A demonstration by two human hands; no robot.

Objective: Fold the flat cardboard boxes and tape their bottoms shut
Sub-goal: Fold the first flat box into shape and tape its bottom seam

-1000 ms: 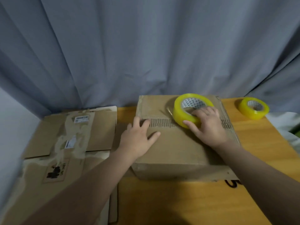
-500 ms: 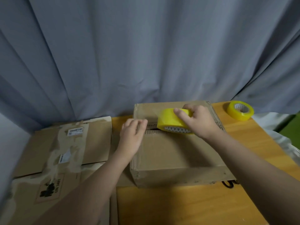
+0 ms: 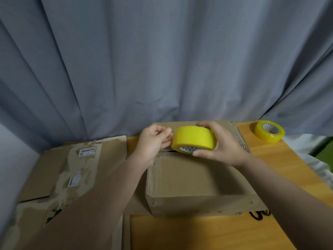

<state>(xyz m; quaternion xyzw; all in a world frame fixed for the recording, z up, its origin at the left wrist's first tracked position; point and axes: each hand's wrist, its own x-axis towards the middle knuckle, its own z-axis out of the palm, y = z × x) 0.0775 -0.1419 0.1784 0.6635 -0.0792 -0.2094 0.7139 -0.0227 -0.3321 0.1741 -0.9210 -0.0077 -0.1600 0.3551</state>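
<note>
A folded cardboard box stands on the wooden table, its closed flaps facing up with a seam across the far part. Above that seam my right hand grips a yellow tape roll, thumb under it and fingers over its far side. My left hand is at the roll's left edge, fingertips curled and pinching at the tape there. Whether a tape end is lifted I cannot make out.
Flattened cardboard boxes with labels and old tape lie on the left of the table. A second yellow tape roll sits at the far right. A grey curtain hangs right behind the table. A dark looped object lies by the box's near right corner.
My right hand lifted the tape roll off the box top and turned it on edge. My left hand left the box top and came up to the roll's left edge.
</note>
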